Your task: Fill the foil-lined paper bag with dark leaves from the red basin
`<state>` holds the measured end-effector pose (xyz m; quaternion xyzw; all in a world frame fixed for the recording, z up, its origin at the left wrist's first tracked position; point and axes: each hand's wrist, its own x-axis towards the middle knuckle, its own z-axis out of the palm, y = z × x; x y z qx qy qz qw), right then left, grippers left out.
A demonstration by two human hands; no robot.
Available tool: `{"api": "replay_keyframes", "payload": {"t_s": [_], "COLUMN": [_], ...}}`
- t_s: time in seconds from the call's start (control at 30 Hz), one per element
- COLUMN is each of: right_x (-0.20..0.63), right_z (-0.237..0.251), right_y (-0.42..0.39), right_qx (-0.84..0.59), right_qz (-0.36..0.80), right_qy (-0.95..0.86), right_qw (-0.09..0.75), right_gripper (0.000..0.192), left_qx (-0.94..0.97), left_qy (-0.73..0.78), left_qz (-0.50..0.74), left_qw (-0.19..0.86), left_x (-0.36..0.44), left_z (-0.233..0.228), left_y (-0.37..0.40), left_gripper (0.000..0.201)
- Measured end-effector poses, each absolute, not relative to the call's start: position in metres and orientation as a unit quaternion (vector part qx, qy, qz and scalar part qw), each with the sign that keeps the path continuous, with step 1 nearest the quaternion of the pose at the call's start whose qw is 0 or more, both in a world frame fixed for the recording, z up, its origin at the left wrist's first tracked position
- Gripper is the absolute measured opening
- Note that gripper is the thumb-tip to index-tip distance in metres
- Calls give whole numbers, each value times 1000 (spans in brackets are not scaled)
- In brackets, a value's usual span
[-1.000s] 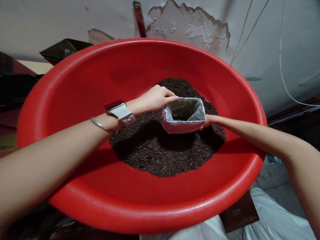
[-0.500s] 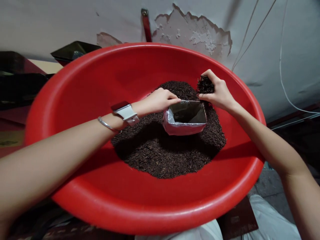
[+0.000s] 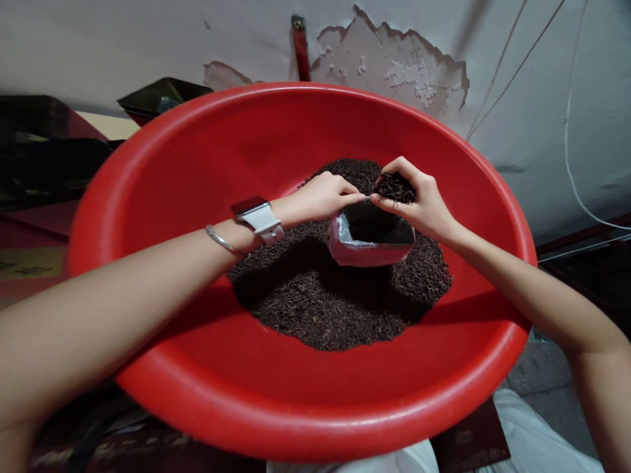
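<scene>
L hand pinching, R hand cupped

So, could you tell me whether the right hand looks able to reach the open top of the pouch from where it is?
Probably yes: the right hand sits right over the pouch, whose mouth is open.

R hand w/ tea leaves over pouch
</scene>
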<state>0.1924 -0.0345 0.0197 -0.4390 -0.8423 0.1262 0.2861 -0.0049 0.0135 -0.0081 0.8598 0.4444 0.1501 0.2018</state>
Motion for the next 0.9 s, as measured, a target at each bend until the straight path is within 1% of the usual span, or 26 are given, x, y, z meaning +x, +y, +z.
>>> {"api": "replay_keyframes", "payload": {"t_s": [0.23,0.37,0.4,0.43,0.5,0.57,0.6,0.67,0.8,0.87,0.9], "right_x": [194,213,221,229,243,253,255,255,251,255,258], "right_z": [25,25,23,21,15,9,6,2,-1,-6,-10], "right_y": [-33,-10,-3,5,17,23,24,23,24,29,32], "right_qx": [-409,-446,-461,-481,-531,-572,-581,-583,-575,-583,-587], "right_qz": [170,187,196,209,258,325,355,381,358,319,278], "right_qy": [-844,-807,-803,-803,-795,-753,-731,-714,-733,-743,-754], "right_qw": [303,340,323,282,143,-2,-45,-71,-67,-79,-99], "right_gripper": [45,44,45,45,49,59,65,75,87,87,83], "left_qx": [859,858,858,859,857,852,850,846,847,849,850], "left_qy": [449,448,446,445,447,459,465,471,466,462,461], "left_qz": [140,143,146,147,145,135,131,128,131,133,134], "left_qw": [203,204,206,208,211,211,212,215,221,220,218], "left_x": [-4,-5,-5,-5,-5,-5,-4,-4,-4,-5,-6], "left_z": [-4,-5,-5,-5,-5,-5,-4,-4,-3,-5,-6], "left_y": [12,11,11,11,11,11,10,10,9,11,12], "left_gripper": [43,41,41,40,40,40,40,39,41,42,42]}}
